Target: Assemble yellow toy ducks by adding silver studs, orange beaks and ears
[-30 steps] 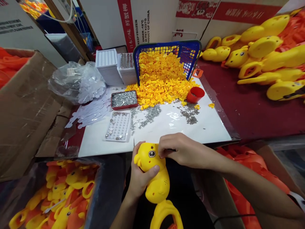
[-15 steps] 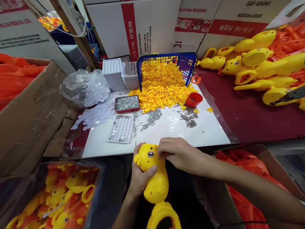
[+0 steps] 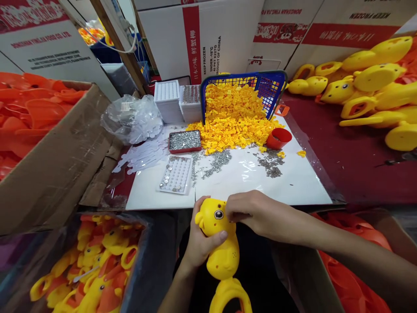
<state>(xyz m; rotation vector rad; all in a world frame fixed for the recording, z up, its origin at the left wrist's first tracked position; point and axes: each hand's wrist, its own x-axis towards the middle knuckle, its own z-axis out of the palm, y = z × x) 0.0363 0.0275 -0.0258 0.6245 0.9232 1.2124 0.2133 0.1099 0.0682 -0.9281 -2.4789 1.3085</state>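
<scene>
A yellow plastic duck toy [image 3: 224, 260] with a printed eye, small screw holes and a ring-shaped handle is held over my lap, at the table's front edge. Wrapped around its head and side is my left hand [image 3: 197, 244], the thumb pressed along the front. My right hand [image 3: 256, 214] is closed in a pinch against the right side of the head, by the eye. Its fingertips are turned away, so whatever they hold is hidden.
On the white board [image 3: 228, 184] lie loose screws, a small tray of metal pieces [image 3: 185, 141], a white tray of button cells [image 3: 176, 174], a red cup [image 3: 279, 138] and a blue basket [image 3: 276, 91] spilling yellow parts. A carton of orange pieces [image 3: 42, 161] stands left.
The camera view has swung a little left, so everything sits further right. My hands keep the same hold on the duck toy. The dark tool at the right has moved off the yellow toys.
</scene>
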